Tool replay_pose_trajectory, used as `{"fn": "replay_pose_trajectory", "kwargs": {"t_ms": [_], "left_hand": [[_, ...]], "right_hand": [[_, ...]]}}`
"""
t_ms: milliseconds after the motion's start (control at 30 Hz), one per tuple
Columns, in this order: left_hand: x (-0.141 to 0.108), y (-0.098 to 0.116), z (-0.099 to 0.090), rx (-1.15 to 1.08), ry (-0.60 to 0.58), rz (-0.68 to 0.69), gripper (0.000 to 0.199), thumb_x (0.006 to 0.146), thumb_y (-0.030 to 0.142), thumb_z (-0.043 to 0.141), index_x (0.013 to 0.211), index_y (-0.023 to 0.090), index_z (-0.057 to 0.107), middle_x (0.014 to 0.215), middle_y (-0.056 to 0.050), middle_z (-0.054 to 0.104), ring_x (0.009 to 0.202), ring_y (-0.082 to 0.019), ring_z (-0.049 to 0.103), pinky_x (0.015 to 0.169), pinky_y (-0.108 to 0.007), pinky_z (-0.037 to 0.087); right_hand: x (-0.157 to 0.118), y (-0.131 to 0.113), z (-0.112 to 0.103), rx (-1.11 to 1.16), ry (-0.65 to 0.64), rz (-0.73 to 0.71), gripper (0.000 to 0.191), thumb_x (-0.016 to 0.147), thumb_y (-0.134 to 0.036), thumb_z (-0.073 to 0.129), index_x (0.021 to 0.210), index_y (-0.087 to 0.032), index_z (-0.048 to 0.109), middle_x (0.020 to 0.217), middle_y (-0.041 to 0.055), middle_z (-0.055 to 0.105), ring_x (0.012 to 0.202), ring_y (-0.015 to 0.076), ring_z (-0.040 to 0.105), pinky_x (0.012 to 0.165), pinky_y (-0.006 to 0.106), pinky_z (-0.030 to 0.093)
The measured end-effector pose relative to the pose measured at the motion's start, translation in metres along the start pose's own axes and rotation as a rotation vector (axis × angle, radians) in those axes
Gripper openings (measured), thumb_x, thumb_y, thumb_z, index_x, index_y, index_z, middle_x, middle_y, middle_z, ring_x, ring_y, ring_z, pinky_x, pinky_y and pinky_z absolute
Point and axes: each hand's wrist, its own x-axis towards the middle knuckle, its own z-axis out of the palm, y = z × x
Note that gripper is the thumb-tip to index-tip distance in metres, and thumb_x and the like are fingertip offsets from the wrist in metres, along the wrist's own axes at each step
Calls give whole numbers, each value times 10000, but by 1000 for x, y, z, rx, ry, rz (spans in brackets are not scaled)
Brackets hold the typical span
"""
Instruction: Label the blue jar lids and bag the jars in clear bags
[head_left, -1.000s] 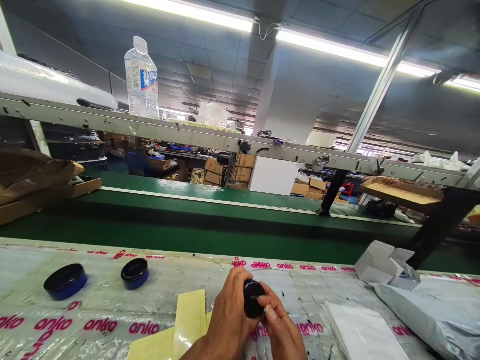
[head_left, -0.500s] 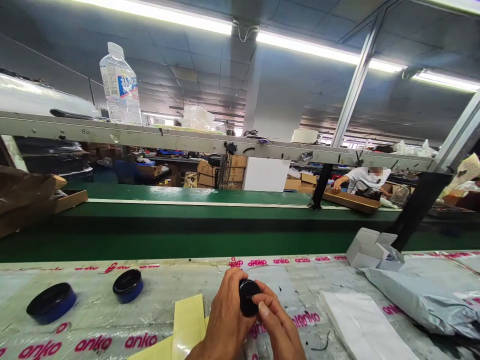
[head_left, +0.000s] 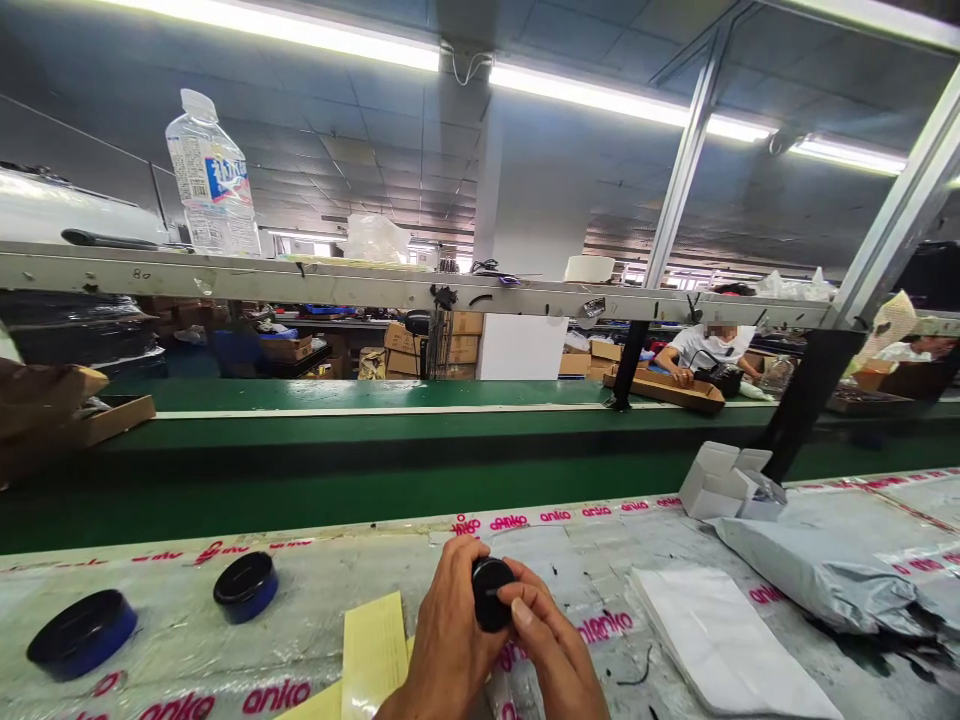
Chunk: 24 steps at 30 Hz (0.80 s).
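Note:
Between my two hands is a small round black object with a disc-like face [head_left: 491, 597], its exact kind unclear. My left hand [head_left: 451, 630] wraps round it from the left. From the right, my right hand [head_left: 551, 640] pinches at its face with thumb and forefinger; anything tiny between those fingertips cannot be made out. Yellow paper strips [head_left: 373, 655] lie by my left wrist. Farther left on the bench are a small round dark-blue and black ring-shaped part [head_left: 246, 588] and a larger similar one [head_left: 82, 635].
White sheets [head_left: 724, 640], a grey plastic bag [head_left: 825, 575] and an open small white box [head_left: 724, 482] lie to the right. Beyond the bench runs a green belt [head_left: 360, 485]. A bottle [head_left: 214, 180] stands on the metal shelf [head_left: 360, 288]. A person [head_left: 709, 350] works across the belt.
The view has shifted slightly, so the background sits farther left. Both hands keep their hold on the black object, with little visible movement of the fingers.

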Motion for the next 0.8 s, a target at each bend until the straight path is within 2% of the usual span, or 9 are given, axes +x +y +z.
{"fn": "replay_pose_trajectory", "kwargs": {"t_ms": [267, 533, 667, 800], "left_hand": [[0, -1, 1, 4, -4, -29, 370, 756, 175, 588, 1118, 227, 528, 1183, -77, 572, 1025, -254, 624, 840, -411, 541], [-2, -4, -2, -13, -49, -59, 437, 735, 140, 604, 1144, 244, 491, 1204, -59, 548, 1018, -238, 607, 837, -381, 514], [-4, -9, 1, -12, -42, -36, 427, 772, 190, 635, 1160, 264, 474, 1219, -45, 538, 1002, -225, 606, 815, -355, 508], [-5, -11, 3, 1, -31, -21, 361, 809, 181, 583, 1148, 255, 483, 1206, -53, 546, 1029, -229, 608, 844, -364, 505]], "right_hand": [[-4, -7, 6, -89, 67, -48, 420, 748, -643, 738, 826, -231, 762, 1284, 125, 650, 1267, 378, 533, 1089, 499, 396], [-7, -3, 10, -131, 102, -92, 242, 777, -450, 718, 869, -229, 748, 1297, 113, 651, 1223, 320, 591, 931, 362, 543], [-7, 10, 5, -291, 113, -178, 204, 844, -373, 616, 932, -226, 729, 1318, 109, 631, 1219, 283, 597, 983, 361, 518], [-9, 23, 2, -547, 140, -347, 259, 926, -329, 492, 1022, -246, 718, 1349, 87, 611, 1231, 251, 591, 1024, 371, 492]]}}
